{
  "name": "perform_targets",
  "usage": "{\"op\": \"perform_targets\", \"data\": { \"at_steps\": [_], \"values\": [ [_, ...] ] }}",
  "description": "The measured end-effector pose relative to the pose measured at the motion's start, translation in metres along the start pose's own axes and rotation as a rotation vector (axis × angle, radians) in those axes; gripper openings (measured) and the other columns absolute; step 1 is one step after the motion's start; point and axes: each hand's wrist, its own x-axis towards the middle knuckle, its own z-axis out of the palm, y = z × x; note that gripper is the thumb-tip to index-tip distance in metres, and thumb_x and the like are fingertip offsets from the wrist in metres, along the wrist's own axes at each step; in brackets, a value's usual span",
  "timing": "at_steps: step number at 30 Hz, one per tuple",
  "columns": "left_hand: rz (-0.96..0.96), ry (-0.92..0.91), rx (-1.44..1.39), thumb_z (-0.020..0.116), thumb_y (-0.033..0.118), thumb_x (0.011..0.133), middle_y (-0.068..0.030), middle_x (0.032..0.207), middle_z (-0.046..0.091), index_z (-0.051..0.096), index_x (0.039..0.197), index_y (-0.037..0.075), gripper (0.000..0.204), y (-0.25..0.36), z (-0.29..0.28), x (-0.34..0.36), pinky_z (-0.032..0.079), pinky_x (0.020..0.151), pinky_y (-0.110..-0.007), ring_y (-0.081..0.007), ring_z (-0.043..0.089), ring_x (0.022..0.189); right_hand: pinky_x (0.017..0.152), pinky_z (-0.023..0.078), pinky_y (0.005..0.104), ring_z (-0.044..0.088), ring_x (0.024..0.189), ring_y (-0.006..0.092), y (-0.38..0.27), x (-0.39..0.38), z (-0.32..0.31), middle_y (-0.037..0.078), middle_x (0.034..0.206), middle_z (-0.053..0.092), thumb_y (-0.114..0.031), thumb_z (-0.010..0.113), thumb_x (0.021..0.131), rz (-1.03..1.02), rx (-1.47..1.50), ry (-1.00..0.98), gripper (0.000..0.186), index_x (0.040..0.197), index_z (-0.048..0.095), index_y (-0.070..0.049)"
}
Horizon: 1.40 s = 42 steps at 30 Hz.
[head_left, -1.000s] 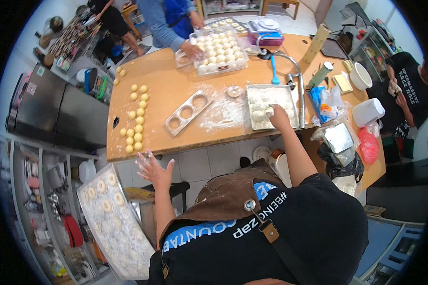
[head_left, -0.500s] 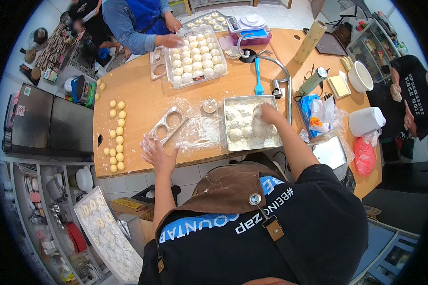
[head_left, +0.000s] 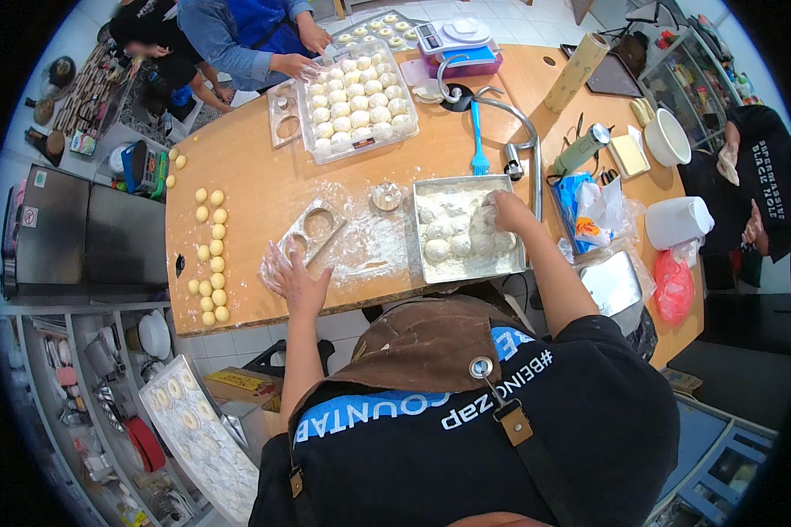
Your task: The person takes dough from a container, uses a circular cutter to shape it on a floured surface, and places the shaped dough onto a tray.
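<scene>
My left hand [head_left: 299,281] is open, its floury fingers spread over the table's near edge. Just beyond it lies a flat cutter frame [head_left: 311,230] with two round holes. A small round dough cutter [head_left: 387,197] sits on the floured wood. My right hand [head_left: 508,213] reaches into a square metal pan [head_left: 466,272] of flour, its fingers curled down; whatever they hold is hidden. Several floured dough balls [head_left: 436,250] rest in that pan, left of my right hand.
Small yellow balls [head_left: 217,247] line the table's left side. A co-worker's hand [head_left: 294,67] touches a clear tray [head_left: 325,156] of dough balls. A blue brush [head_left: 478,140] and a metal pipe [head_left: 537,180] lie beyond the pan. At right are a green bottle [head_left: 580,152] and white bowl [head_left: 668,140].
My right hand has shifted slightly right inside the flour pan. My left hand stays spread in nearly the same place. The co-worker's hand has drawn back to the clear tray's left edge.
</scene>
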Motion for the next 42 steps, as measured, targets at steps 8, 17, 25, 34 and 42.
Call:
{"op": "perform_targets", "data": {
  "at_steps": [8,17,25,34,42],
  "values": [
    [0.017,-0.057,-0.016,0.073,0.043,0.068,-0.0118,0.153,-0.001,0.016,0.146,0.021,0.098,-0.029,-0.011,0.039,0.003,0.107,-0.061,-0.0381,-0.003,0.139,0.084,0.047,0.0421,0.058,0.099,0.0336,0.002,0.002,0.009,0.016,0.101,0.061,0.002,0.055,0.070,0.005,-0.176,0.020,0.041,0.109,0.057,-0.010],
    [0.117,-0.075,-0.003,0.072,0.043,0.070,-0.0103,0.153,-0.001,0.017,0.146,0.021,0.096,-0.058,-0.028,0.086,0.002,0.107,-0.061,-0.0379,-0.004,0.139,0.086,0.045,0.0390,0.055,0.103,0.0346,-0.020,-0.003,-0.004,0.020,0.105,0.058,0.005,0.052,0.069,0.275,0.065,0.159,0.042,0.110,0.056,-0.006],
    [0.192,-0.119,0.010,0.072,0.044,0.070,-0.0126,0.153,-0.001,0.021,0.145,0.021,0.094,-0.078,-0.026,0.108,0.002,0.107,-0.061,-0.0382,-0.005,0.139,0.088,0.044,0.0399,0.056,0.103,0.0367,-0.053,-0.027,0.005,0.022,0.104,0.061,0.005,0.052,0.068,0.243,-0.104,0.177,0.043,0.111,0.055,0.000],
    [0.313,-0.150,-0.014,0.071,0.043,0.070,-0.0139,0.152,-0.001,0.022,0.145,0.018,0.092,-0.085,-0.018,0.119,0.003,0.106,-0.061,-0.0384,-0.006,0.139,0.085,0.045,0.0426,0.058,0.099,0.0366,-0.049,-0.044,0.027,0.021,0.101,0.062,0.005,0.052,0.068,0.321,-0.123,0.259,0.048,0.113,0.059,-0.009],
    [0.377,-0.354,0.063,0.070,0.045,0.072,-0.0176,0.152,0.001,0.017,0.146,0.015,0.096,-0.105,0.002,0.109,0.007,0.109,-0.057,-0.0381,0.000,0.139,0.077,0.047,0.0358,0.061,0.087,0.0275,-0.091,-0.024,0.030,0.017,0.097,0.065,-0.012,0.066,0.077,0.233,0.583,0.533,0.036,0.111,0.060,-0.001]
  ]
}}
